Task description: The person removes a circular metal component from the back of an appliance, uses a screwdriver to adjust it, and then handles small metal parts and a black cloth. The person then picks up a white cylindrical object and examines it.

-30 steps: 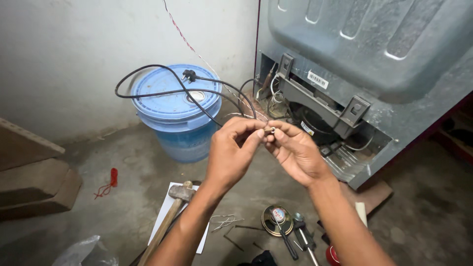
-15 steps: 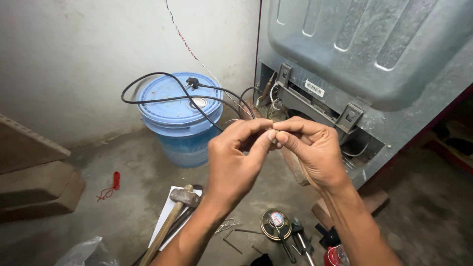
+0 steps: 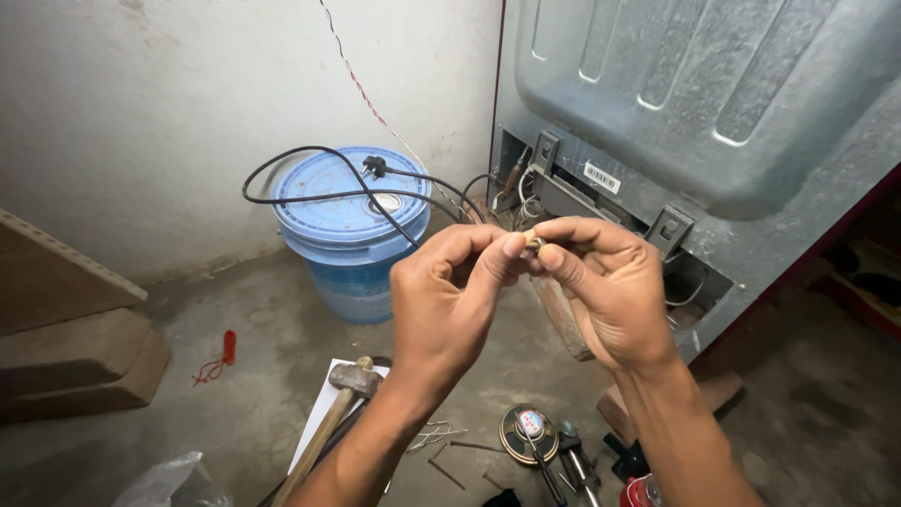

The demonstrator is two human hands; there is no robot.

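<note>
My left hand (image 3: 450,300) and my right hand (image 3: 610,286) meet in the middle of the view, fingertips pressed together on a tiny pale part (image 3: 533,241) pinched between thumbs and forefingers. Most of the part is hidden by the fingers. Behind the hands a black power cord (image 3: 328,192) with its plug lies across the lid of a blue plastic bucket (image 3: 352,235) and runs toward the open base of a grey metal appliance back (image 3: 676,113).
A hammer (image 3: 328,413) rests on a white sheet on the concrete floor. A round tin (image 3: 527,432), pliers (image 3: 572,460) and loose nails lie below my hands. Brown boards (image 3: 66,329) are stacked at the left. A red scrap (image 3: 223,349) lies near the wall.
The view has shifted a little left and up. Both hands stay together on the small part, fingers working it slightly.
</note>
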